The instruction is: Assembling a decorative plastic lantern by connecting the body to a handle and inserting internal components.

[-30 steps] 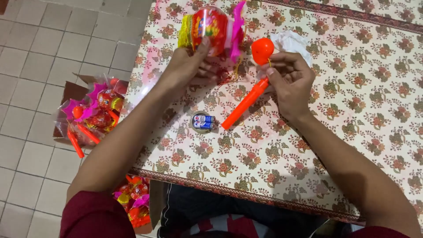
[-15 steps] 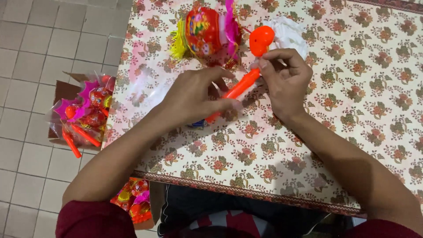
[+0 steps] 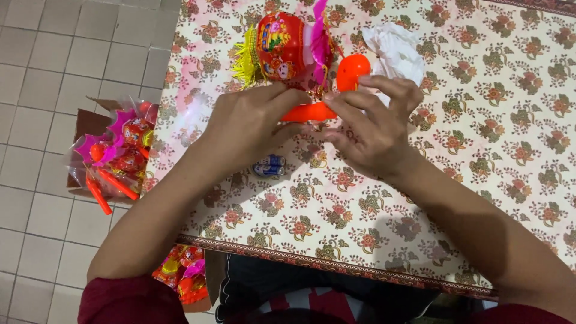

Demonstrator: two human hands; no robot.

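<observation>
Both hands met over the orange plastic handle (image 3: 315, 112), so the step looked like fitting/adjusting it. Left hand (image 3: 249, 123) was curled shut on its lower end; right hand (image 3: 375, 123) pinched the top near the round orange head (image 3: 353, 71), other fingers half open. Red lantern toy (image 3: 282, 45) lay just beyond the fingertips, batteries (image 3: 269, 167) below the left hand. Next move prob. needs a steady grip w/ both hands.

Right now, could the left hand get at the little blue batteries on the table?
Probably yes. The batteries lie uncovered on the tablecloth just below the left hand. That hand is busy on the orange handle, though, so it would have to let go first.
</observation>
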